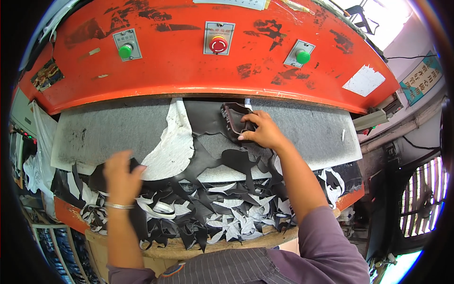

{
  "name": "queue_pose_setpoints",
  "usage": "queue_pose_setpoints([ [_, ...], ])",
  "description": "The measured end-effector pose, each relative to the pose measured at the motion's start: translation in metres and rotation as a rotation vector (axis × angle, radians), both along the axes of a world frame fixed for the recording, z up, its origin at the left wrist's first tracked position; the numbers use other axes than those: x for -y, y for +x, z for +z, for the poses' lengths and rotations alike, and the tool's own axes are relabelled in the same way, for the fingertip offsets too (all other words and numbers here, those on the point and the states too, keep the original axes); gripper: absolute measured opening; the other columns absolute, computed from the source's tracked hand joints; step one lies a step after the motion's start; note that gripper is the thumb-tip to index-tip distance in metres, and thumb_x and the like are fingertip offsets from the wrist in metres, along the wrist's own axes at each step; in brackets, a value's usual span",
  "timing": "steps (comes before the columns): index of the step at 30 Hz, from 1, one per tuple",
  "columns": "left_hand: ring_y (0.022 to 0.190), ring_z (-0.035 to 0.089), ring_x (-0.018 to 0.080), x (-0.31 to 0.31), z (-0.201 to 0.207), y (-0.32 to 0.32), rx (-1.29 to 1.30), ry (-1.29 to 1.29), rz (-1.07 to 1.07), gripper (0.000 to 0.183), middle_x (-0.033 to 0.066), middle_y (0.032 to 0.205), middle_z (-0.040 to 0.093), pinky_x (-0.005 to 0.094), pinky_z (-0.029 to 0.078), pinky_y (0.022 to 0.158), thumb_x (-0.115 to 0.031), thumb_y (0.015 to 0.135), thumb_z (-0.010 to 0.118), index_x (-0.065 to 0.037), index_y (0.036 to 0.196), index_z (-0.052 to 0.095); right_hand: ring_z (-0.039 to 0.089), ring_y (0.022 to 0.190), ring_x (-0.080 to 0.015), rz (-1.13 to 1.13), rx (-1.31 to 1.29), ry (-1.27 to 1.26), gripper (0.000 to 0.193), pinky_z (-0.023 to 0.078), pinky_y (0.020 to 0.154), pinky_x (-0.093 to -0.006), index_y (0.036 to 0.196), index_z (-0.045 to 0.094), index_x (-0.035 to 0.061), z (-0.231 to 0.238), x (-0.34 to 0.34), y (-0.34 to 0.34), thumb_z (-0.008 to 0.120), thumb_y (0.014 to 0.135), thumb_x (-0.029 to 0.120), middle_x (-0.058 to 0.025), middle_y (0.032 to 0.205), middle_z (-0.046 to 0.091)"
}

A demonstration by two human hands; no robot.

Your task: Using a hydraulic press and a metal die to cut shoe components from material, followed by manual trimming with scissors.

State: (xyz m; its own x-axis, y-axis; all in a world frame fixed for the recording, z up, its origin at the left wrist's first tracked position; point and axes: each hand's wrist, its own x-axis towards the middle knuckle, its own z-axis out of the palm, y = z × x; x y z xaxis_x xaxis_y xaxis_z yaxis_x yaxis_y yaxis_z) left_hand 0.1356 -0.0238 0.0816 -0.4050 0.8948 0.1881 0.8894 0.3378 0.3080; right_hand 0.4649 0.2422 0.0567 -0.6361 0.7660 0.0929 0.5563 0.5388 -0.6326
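Observation:
My right hand [265,130] grips the rim of a dark, curved cutting die [231,119], thumb on the near side and fingers over the top. The die rests or hovers over a sheet of black leather-like material [204,117] on the grey cutting bed; contact is hard to tell. My left hand [123,177] is slightly blurred over the bed's near left edge, thumb spread from the fingers and nothing visible in it. Black material lies behind it. Between my hands, a piece with its white side up [171,146] curves toward me.
Black and white offcuts [227,213] heap along the near edge. Beyond the grey cutting bed [307,132] stands an orange machine front [165,71] with two green buttons and a red button [218,45]. A clear plastic sheet [42,142] hangs at left.

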Motion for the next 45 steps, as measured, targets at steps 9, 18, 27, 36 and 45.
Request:
queue_pose_setpoints([
  [9, 0.088, 0.055, 0.0312, -0.018, -0.05, 0.092, 0.063, -0.112, -0.35, 0.029, 0.0117, 0.086, 0.051, 0.0438, 0.047, 0.073, -0.012, 0.072, 0.07, -0.003, 0.091, 0.05, 0.046, 0.116, -0.036, 0.019, -0.017, 0.218, 0.073, 0.037, 0.1, -0.0431, 0.13, 0.049, 0.0126, -0.02, 0.01, -0.002, 0.079, 0.068, 0.036, -0.0221, 0.124, 0.052],
  [18, 0.098, 0.054, 0.031, -0.023, 0.014, 0.088, 0.074, -0.016, -0.431, 0.049, 0.0143, 0.111, 0.057, 0.0398, 0.04, 0.088, -0.021, 0.077, 0.07, -0.004, 0.119, 0.052, 0.05, 0.115, -0.0325, -0.095, -0.037, 0.136, 0.089, 0.03, 0.102, -0.0405, 0.142, 0.032, 0.0087, -0.04, 0.012, 0.045, 0.079, 0.069, 0.028, -0.0178, 0.12, 0.058],
  [27, 0.129, 0.041, 0.0336, -0.164, -0.071, 0.128, 0.439, 0.068, -0.442, 0.079, 0.0206, 0.139, 0.043, 0.045, 0.019, 0.112, -0.007, 0.078, 0.051, 0.003, 0.145, 0.01, 0.05, 0.112, -0.0337, -0.15, -0.17, 0.051, 0.091, 0.036, 0.098, -0.0407, 0.137, 0.041, 0.0096, -0.055, 0.009, 0.039, 0.085, 0.059, 0.028, -0.0133, 0.116, 0.061],
  [36, 0.134, 0.035, 0.0284, -0.187, -0.082, 0.132, 0.406, 0.064, -0.466, 0.08, 0.0214, 0.141, 0.04, 0.0446, 0.013, 0.114, -0.003, 0.074, 0.048, 0.007, 0.144, 0.011, 0.05, 0.107, -0.0342, -0.215, -0.039, 0.165, 0.082, 0.038, 0.096, -0.0409, 0.131, 0.049, 0.0112, -0.047, 0.009, 0.037, 0.084, 0.06, 0.031, -0.0122, 0.111, 0.061],
  [45, 0.135, 0.033, 0.0295, -0.192, -0.083, 0.133, 0.346, 0.083, -0.461, 0.079, 0.0219, 0.141, 0.039, 0.0449, 0.014, 0.114, -0.003, 0.074, 0.048, 0.007, 0.144, 0.012, 0.05, 0.107, -0.0321, -0.167, -0.037, 0.237, 0.087, 0.037, 0.097, -0.0402, 0.137, 0.042, 0.0097, -0.047, 0.007, 0.039, 0.083, 0.063, 0.03, -0.0121, 0.112, 0.062],
])
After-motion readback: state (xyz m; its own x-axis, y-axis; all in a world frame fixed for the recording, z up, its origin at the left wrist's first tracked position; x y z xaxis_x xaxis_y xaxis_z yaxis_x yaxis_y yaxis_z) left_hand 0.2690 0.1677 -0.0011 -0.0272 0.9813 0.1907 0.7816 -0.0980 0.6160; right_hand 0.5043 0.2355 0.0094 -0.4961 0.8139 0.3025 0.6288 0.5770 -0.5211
